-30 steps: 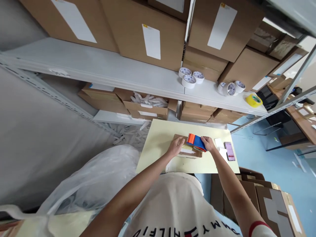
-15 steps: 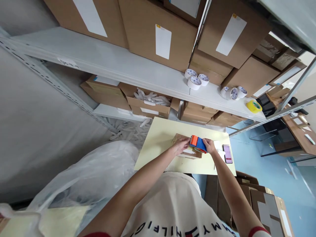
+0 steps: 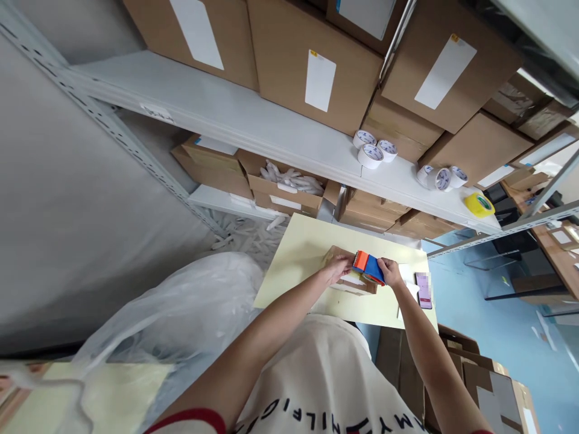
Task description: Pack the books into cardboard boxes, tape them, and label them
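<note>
A blue and orange tape dispenser [image 3: 368, 265] is in my right hand [image 3: 389, 271], whose fingers are wrapped round its back end. The dispenser is over a small cardboard box [image 3: 337, 253] on the pale yellow tabletop [image 3: 289, 259]. My left hand [image 3: 338, 269] is over the box, its fingertips drawn together close to the dispenser's orange front. What those fingers pinch, if anything, is too small to make out. White paper [image 3: 404, 274] and a phone [image 3: 424, 289] with a lit screen lie right of my right hand.
Beyond the table, a grey shelf [image 3: 253, 129] bears large cartons [image 3: 316, 24], white tape rolls [image 3: 371, 155] and a yellow tape roll [image 3: 479, 205]. Clear plastic wrap [image 3: 181, 301] bulges at the left. More cartons [image 3: 493, 386] stand at the lower right.
The view has swung, so the surroundings appear farther right. Both hands stay at the dispenser over the box, with only slight shifts; my right hand keeps its hold.
</note>
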The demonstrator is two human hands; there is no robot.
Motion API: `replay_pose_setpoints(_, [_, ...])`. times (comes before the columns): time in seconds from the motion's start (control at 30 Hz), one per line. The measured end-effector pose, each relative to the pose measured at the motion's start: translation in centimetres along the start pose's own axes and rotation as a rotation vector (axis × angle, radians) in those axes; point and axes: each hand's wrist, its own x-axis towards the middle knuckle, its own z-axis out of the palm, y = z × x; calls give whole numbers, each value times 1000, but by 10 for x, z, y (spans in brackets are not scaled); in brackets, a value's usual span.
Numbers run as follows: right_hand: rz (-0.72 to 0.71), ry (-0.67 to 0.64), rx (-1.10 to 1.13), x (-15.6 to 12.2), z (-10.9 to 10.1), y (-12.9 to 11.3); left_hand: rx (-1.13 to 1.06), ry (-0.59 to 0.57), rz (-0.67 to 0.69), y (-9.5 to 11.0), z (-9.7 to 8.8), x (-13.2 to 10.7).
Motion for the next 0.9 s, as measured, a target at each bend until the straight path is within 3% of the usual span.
replay_pose_setpoints(0.2, [9, 4, 24, -2, -1, 4, -13, -91, -75, 16, -7, -10])
replay_pose_setpoints(0.5, [-64, 20, -63, 2, -10, -13, 403, 109, 100, 22, 4, -9])
replay_pose_setpoints(0.6, [-91, 15, -178, 1, -24, -18, 504, 177, 148, 35, -14, -9])
replay_pose_setpoints(0.73, [-38, -28, -364, -7, -37, -10, 646, 286, 196, 53, -61, -14])
replay_pose_setpoints(0.83, [-4, -63, -519, -10, -32, -6, 765, 339, 233, 50, -88, -12])
replay_pose_setpoints(0.9, [30, -73, -615, -9, -26, -7, 833, 368, 277, 39, -97, -7])
